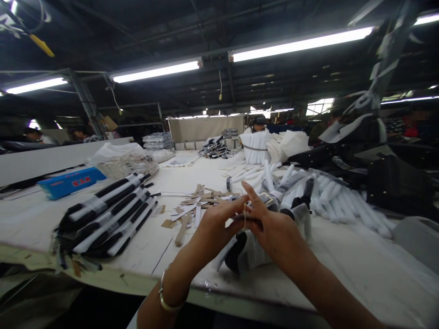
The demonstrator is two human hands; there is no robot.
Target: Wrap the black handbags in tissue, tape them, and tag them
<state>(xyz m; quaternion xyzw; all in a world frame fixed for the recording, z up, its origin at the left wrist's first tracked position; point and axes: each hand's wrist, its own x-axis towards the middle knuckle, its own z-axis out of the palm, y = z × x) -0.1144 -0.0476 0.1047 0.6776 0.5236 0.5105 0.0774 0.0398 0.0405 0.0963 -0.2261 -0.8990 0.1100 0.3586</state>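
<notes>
My left hand (216,225) and my right hand (278,230) meet above the near part of the table. Between their fingertips runs a thin tan rubber band (244,215), and both hands are closed on it. My right index finger points up, away from the others. Just behind and below the hands lies a black strap bundle (235,257) in clear wrapping, partly hidden by them. A gold-coloured buckle (266,198) shows beyond my right hand. On the left wrist is a bangle (161,294).
Black-and-white wrapped bundles (109,214) lie left, near a blue box (73,182) and a plastic bag (125,160). Cardboard strips (202,201) are scattered ahead. White rolls (343,201) are heaped right, beside black bags (401,183). A person sits beyond the table (178,176).
</notes>
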